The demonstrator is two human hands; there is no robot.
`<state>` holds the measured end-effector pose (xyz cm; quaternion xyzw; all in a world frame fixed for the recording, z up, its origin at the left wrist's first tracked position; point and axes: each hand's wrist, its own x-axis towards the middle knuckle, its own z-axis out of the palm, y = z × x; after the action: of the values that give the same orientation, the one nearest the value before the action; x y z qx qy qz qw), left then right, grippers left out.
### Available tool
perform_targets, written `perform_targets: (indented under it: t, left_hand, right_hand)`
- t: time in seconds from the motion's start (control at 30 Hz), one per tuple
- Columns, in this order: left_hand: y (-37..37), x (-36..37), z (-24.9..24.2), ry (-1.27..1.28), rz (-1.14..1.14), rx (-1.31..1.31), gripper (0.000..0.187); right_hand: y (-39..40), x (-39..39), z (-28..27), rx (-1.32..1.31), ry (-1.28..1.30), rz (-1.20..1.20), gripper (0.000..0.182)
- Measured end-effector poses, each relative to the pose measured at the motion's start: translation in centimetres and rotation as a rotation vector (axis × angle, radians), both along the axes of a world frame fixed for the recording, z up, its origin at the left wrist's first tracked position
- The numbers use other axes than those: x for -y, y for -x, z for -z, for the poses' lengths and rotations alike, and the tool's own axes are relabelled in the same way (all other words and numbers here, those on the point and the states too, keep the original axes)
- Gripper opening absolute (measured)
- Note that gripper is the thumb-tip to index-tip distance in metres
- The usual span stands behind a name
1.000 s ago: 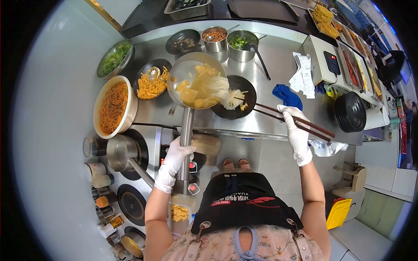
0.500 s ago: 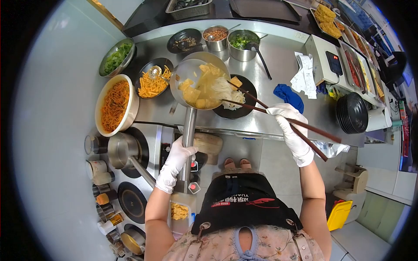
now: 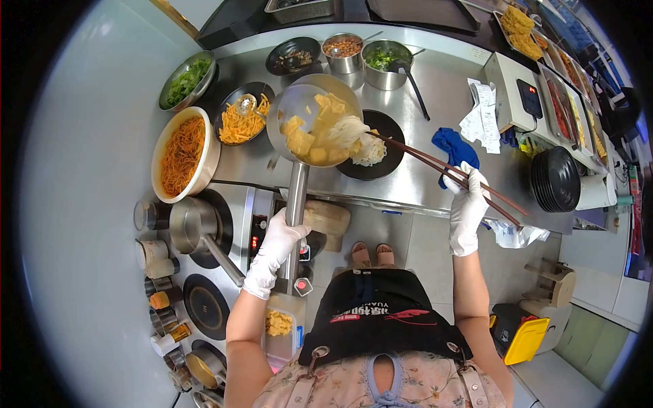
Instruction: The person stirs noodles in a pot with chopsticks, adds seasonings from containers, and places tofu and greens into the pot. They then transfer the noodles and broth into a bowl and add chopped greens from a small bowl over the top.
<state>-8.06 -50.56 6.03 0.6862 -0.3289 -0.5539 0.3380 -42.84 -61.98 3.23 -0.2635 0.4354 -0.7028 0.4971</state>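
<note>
My left hand (image 3: 277, 243), in a white glove, is closed round the long handle of a steel saucepan (image 3: 297, 194). The pan is tilted over a black bowl (image 3: 390, 156) and holds broth and yellow tofu-like chunks (image 3: 299, 141). Pale noodles (image 3: 348, 131) gather at its lip, and more noodles (image 3: 369, 151) lie in the bowl. With a white glove too, my right hand (image 3: 466, 204) grips long dark chopsticks (image 3: 442, 165), whose tips meet the noodles at the pan's edge.
Left of the pan stand a white bowl of orange shreds (image 3: 212, 153), a black bowl of orange strips (image 3: 239, 129) and a bowl of greens (image 3: 187, 81). A blue cloth (image 3: 454, 149), receipts (image 3: 481, 115) and stacked black bowls (image 3: 554, 180) are at right. Another saucepan (image 3: 194, 224) sits lower left.
My right hand has moved slightly down, and the chopstick tips have drawn together at the noodles. More noodles bunch at the pan's lip. My left hand keeps the pan tilted.
</note>
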Motion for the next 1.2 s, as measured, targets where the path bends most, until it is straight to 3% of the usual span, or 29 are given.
perform_targets:
  t: [0.2, 0.43, 0.53, 0.7, 0.8, 0.83, 0.93, 1.07, 1.2]
  left_hand:
    - [0.6, -0.1, -0.3, 0.003, -0.014, 0.023, 0.027]
    - [1.3, -0.4, -0.9, 0.015, -0.043, -0.003, 0.028]
    - [1.5, -0.4, -0.6, 0.018, -0.042, 0.027, 0.028]
    - [2.1, -0.2, -0.8, 0.011, -0.058, 0.011, 0.028]
    - [2.5, 0.0, -0.7, 0.014, -0.065, 0.003, 0.028]
    - [2.6, 0.0, -0.6, 0.019, -0.066, 0.005, 0.027]
    - [3.0, 0.2, -0.4, 0.007, -0.063, 0.020, 0.026]
    - [3.5, 0.5, -0.3, 0.003, -0.029, 0.110, 0.025]
    - [3.8, 0.6, 0.0, 0.016, -0.009, 0.126, 0.025]
  right_hand:
    - [3.4, 0.4, 6.2, 0.386, -0.179, -0.054, 0.027]
    - [5.1, 0.3, 5.4, 0.390, -0.175, -0.030, 0.032]
    - [5.4, 0.2, 4.8, 0.307, -0.185, -0.011, 0.031]
    - [2.6, -0.3, 1.2, -0.162, -0.070, 0.043, 0.024]
    - [1.3, -0.8, 0.5, -0.373, 0.144, -0.180, 0.012]
    - [1.5, -0.6, 0.4, -0.611, 0.267, -0.225, 0.007]
    - [0.5, -1.0, -4.2, -0.808, 0.294, -0.329, 0.007]
    - [0.3, -1.7, -8.1, -0.904, 0.184, -0.500, 0.003]
    - [2.1, -1.2, -8.5, -0.962, 0.416, -0.371, 0.005]
